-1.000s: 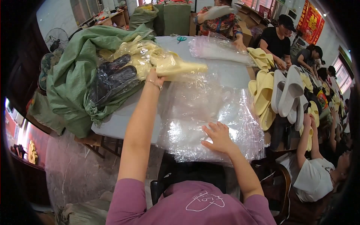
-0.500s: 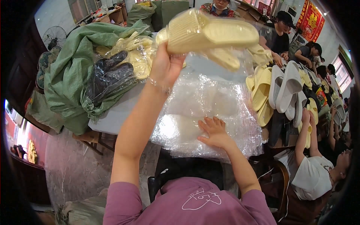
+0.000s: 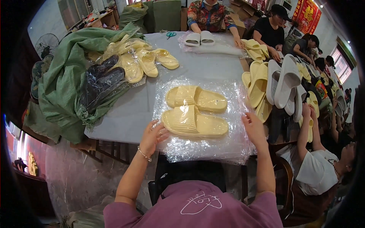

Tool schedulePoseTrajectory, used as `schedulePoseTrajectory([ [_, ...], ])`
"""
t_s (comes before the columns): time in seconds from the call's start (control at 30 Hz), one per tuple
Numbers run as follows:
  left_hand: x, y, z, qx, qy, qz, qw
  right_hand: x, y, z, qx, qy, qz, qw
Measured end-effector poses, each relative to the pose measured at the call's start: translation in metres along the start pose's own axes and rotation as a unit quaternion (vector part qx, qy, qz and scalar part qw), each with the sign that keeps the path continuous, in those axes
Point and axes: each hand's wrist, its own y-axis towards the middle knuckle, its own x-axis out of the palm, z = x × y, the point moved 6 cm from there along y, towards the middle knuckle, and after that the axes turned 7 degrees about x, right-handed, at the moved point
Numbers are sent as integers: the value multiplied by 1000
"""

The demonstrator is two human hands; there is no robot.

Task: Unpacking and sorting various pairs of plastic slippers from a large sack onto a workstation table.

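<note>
Two pale yellow slide slippers, the nearer one (image 3: 213,125) and the farther one (image 3: 212,99), lie side by side with toes to the left. They rest on a stack of clear plastic bags (image 3: 197,150) at the table's front; whether any film covers them I cannot tell. My left hand (image 3: 151,137) is by the nearer slipper's toe end, fingers spread, holding nothing. At the stack's right edge, my right hand (image 3: 254,128) has its fingers bent against a bag's edge.
Bagged yellow slippers (image 3: 131,66) and dark bagged slippers (image 3: 100,81) lie on a green sack (image 3: 62,81) at left. Yellow and white slippers (image 3: 287,81) line the right side. Across the table (image 3: 163,91), a person's hands are near bagged white slippers (image 3: 199,38); scissors (image 3: 171,34) lie nearby.
The yellow slippers have come down from my raised left hand onto the bags, and that hand has let go and drawn back. My right hand has moved right to the bags' edge.
</note>
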Motion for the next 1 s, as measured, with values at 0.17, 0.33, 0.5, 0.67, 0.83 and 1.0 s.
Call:
schedulePoseTrajectory([
  [0.17, -23, 25, -1, 11, 180, -32, 983, 73, 32, 26, 102, 82, -239, 962],
  [0.33, -31, 32, -9, 27, 219, -29, 975, 66, 46, 28, 68, 127, -191, 971],
  [0.5, -36, 48, -1, 21, 287, 21, 957, 68, 31, 25, 183, 195, -200, 943],
  [0.67, -39, 68, -13, 88, 368, -3, 926, 83, 36, 42, 286, 309, -361, 832],
  [0.83, -44, 81, 0, 135, 433, 46, 890, 80, 56, 26, 176, 316, -283, 888],
  [1.0, -19, 78, 21, 249, 565, 55, 785, 80, 58, 18, 63, -34, -168, 983],
])
